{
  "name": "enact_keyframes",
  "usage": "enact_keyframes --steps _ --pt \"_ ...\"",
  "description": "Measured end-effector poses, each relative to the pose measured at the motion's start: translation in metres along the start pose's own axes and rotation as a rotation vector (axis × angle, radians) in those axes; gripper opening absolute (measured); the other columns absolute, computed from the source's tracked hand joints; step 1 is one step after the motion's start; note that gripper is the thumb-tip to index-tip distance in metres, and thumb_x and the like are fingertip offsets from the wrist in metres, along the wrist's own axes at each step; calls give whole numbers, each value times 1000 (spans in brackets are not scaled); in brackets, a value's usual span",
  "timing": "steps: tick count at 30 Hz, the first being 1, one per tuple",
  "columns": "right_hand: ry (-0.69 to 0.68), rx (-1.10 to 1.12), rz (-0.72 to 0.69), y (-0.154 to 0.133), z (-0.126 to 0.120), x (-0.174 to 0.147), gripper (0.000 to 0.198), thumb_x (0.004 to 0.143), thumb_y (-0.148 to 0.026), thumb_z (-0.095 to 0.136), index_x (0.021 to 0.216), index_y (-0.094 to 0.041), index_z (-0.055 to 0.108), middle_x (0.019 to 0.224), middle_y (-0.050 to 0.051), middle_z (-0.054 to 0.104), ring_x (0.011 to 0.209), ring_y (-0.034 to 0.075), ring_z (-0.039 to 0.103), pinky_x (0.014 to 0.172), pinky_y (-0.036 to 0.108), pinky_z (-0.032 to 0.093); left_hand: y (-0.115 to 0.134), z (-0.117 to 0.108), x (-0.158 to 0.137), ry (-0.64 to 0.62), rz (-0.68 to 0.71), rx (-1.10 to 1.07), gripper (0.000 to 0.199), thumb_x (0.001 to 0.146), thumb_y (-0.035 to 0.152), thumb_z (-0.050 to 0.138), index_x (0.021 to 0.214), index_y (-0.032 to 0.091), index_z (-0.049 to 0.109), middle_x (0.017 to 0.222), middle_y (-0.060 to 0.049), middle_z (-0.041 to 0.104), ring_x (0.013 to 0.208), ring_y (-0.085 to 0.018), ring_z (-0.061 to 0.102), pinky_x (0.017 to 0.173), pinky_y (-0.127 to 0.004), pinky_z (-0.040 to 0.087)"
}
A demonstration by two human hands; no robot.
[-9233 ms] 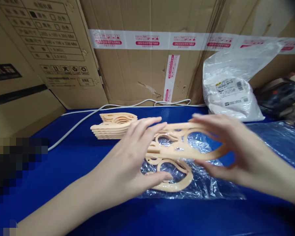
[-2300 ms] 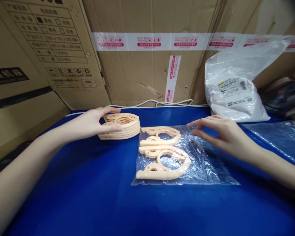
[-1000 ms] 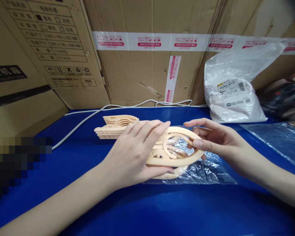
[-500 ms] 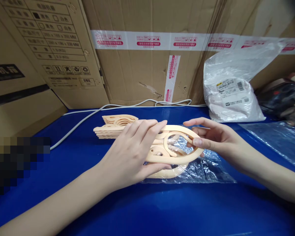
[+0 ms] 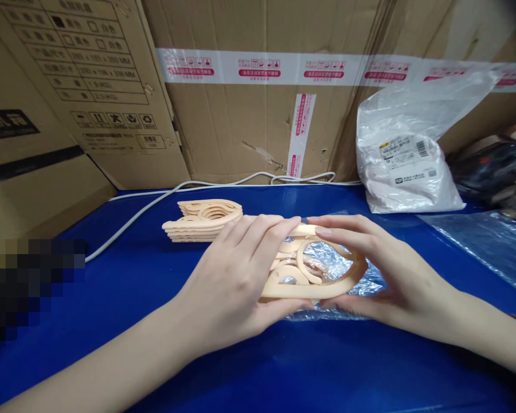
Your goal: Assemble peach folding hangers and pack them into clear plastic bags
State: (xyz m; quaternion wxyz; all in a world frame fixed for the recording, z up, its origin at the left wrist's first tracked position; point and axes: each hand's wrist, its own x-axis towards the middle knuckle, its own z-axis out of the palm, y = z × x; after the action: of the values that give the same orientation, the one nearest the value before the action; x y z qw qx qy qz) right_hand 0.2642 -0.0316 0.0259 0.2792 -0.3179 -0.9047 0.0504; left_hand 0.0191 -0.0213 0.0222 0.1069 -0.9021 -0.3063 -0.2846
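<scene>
Between my hands is a small stack of cream plastic folding hangers, oval in outline with a curved hook inside. My left hand wraps over their left end, fingers on the far edge and thumb on the near edge. My right hand grips the right end the same way, with fingers behind and thumb in front. Under the hangers lies a clear plastic bag, partly hidden by them and my right hand. Just beyond my left hand stands another stack of several cream folding hangers.
The blue tabletop backs onto cardboard boxes. A white cable runs along the back. At the back right stands a white plastic bag with a label, and a flat clear plastic sheet lies at the right.
My right hand has moved from pinching the top hanger's end to clasping both long edges. The upper and lower hangers, offset before, now line up. My left hand has stayed nearly in place.
</scene>
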Motion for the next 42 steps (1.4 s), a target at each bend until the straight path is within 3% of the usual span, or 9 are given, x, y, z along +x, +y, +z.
enact_keyframes --steps 3,7,10,14,19,24,30,36,42 --pt "-7 -41 2 0 -5 2 68 84 -35 68 144 -32 33 139 9 48 126 28 50 101 40 49 -1 0 0 -29 -16 -34 85 81 62 64 143 15 30 135 -15 53 126 -32 48 108 -47 35" --pt "-32 -8 120 18 -28 1 70 86 -38 65 147 -33 30 143 7 46 130 26 48 104 36 47 -10 1 0 -102 -38 -84 111 74 74 61 153 17 7 155 -20 29 142 -36 28 114 -55 29" --pt "-20 29 300 47 -58 -6 72 83 -43 68 146 -36 34 143 6 49 132 27 48 98 29 50 -20 5 -2 -235 -49 -128 112 75 77 55 154 18 1 159 -20 17 147 -37 17 115 -59 25" --pt "-49 69 553 76 -91 -20 71 78 -51 70 142 -36 43 136 6 58 128 27 52 80 23 52 -31 9 -6 -360 -60 -190 107 78 76 53 153 18 5 161 -19 15 148 -35 14 116 -60 24" --pt "-106 94 727 86 -100 -37 65 78 -47 72 139 -39 48 147 4 49 123 29 56 81 25 52 -33 10 -6 -391 -96 -241 102 80 73 54 154 19 9 160 -17 18 148 -33 17 116 -56 26" --pt "-287 201 630 84 -85 -41 78 79 -31 75 146 -42 38 154 8 39 118 29 61 82 21 55 -33 12 -6 -413 -107 -263 101 81 70 56 154 20 8 160 -18 20 146 -34 22 114 -57 29" --pt "-285 243 466 67 -60 -27 74 84 -28 70 147 -43 34 153 5 41 136 27 43 89 18 52 -33 10 -5 -473 -155 -299 102 80 73 53 154 15 12 159 -20 19 145 -36 22 113 -59 29" --pt "-265 368 339 51 -19 -11 84 82 -37 72 152 -36 26 148 8 46 136 31 43 102 40 49 -32 8 -3 -489 -155 -309 101 81 74 51 154 16 11 160 -19 18 147 -34 19 114 -59 26" --pt "-322 244 294 67 -25 -16 89 80 -39 74 152 -39 23 132 5 60 121 26 58 103 41 49 -33 8 -4 -459 -149 -311 90 87 67 49 153 19 10 159 -17 21 146 -32 24 115 -55 28"
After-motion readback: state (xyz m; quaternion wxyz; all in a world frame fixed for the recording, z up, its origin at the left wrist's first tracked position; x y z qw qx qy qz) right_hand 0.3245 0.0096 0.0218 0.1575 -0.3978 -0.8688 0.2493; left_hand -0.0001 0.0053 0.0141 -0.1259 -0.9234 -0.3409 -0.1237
